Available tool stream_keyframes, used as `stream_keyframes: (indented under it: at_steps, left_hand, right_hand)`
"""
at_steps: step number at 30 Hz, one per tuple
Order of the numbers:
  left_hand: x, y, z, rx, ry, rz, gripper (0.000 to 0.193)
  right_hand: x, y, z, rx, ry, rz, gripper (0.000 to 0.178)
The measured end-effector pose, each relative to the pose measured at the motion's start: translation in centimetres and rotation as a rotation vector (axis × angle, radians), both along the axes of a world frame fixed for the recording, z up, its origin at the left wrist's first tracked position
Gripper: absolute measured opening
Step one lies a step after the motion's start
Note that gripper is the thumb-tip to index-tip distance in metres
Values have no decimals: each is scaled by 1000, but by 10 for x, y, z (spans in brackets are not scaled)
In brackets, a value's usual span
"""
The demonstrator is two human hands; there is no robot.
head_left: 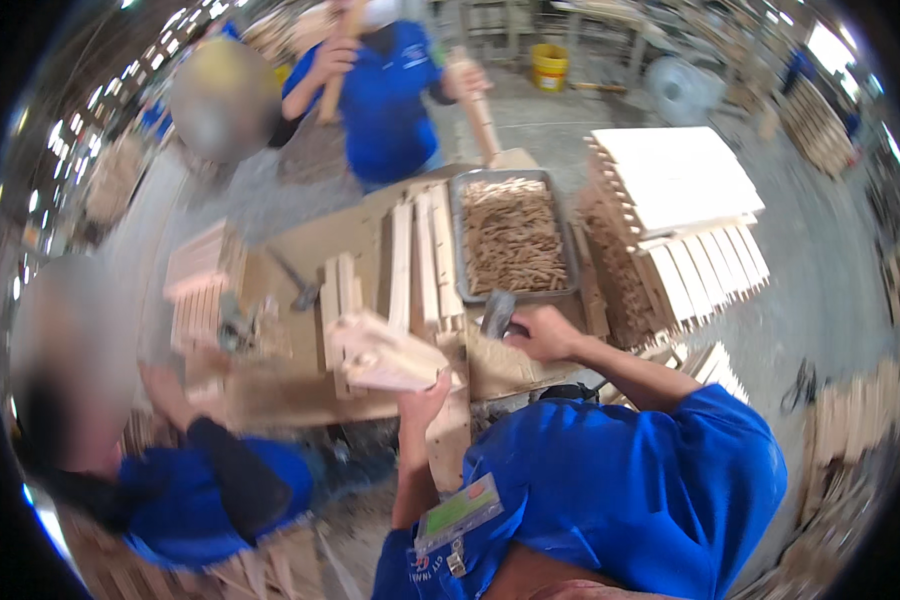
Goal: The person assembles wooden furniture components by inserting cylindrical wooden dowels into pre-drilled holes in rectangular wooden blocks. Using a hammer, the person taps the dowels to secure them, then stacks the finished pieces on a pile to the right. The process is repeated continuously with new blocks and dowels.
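Two hands in the head view are mine: my left hand (pixel 426 398) pinches the near edge of a pale wooden piece (pixel 395 358) over the bench (pixel 342 238); my right hand (pixel 546 334) curls round an apparent hammer (pixel 497 314). The wood seems stiff, light, best gripped edgewise.

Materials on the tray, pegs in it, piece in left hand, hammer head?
Tray: likely plastic, smooth grey with rounded corners; painted metal is possible.
Pegs: apparently bare wood, tan-brown, no gloss visible.
Held piece: wood, seemingly unvarnished; pale with a knot-like round mark.
Hammer head: probably metal, grey; blur leaves its finish unclear.
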State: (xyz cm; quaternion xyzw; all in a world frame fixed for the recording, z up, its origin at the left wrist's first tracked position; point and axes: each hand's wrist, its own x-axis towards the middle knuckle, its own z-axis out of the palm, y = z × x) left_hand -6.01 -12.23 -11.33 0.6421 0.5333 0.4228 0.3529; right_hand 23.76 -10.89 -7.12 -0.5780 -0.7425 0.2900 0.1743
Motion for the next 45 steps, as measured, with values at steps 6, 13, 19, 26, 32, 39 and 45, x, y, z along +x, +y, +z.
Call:
stream_keyframes:
  at_steps: [6,13,19,26,32,39,45]
  left_hand:
    - [-3,16,18,-128,-47,96,51]
    - [39,41,88,-232,59,-155,60]
    - [133,62,172,-270,-68,-622,53]
    - [291,65,225,-170,-41,-1208,76]
    - [335,60,231,84,152,-1238,77]
    - [289,101,159,-188,-343,-596,61]
    - [320,97,106,-392,-506,-455,74]
  right_hand:
    - [-10,3,-102,-5,-130,63,36]
    - [1,6,-51,-290,34,40,59]
    - [25,-61,65,91,895,-77,81]
    - [86,-94,116,601,1053,-678,97]
    - [156,-117,153,505,1309,-1105,86]
    - [239,-104,137,337,1408,-1209,56]
    - [257,-87,120,211,1397,-1207,52]
